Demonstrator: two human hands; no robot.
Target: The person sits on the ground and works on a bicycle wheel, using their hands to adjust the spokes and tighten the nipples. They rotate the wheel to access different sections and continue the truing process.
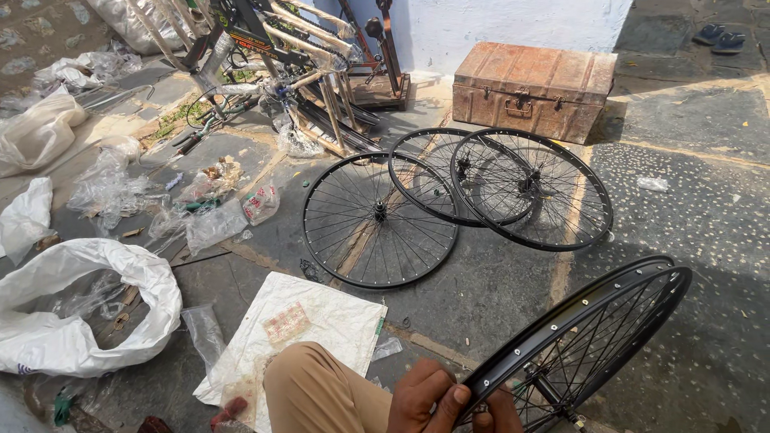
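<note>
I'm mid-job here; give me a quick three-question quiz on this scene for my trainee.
1. How many bicycle wheels lie flat on the stone floor?
2. True or false: the left hand grips the black rim of the held wheel.
3. What stands by the white wall behind the flat wheels? A) a rusty metal trunk B) a blue bucket C) a wooden stool

Key:
1. Three: one nearer wheel and two overlapping wheels.
2. True; the right hand sits just behind it, mostly hidden.
3. A, the rusty metal trunk.
</note>
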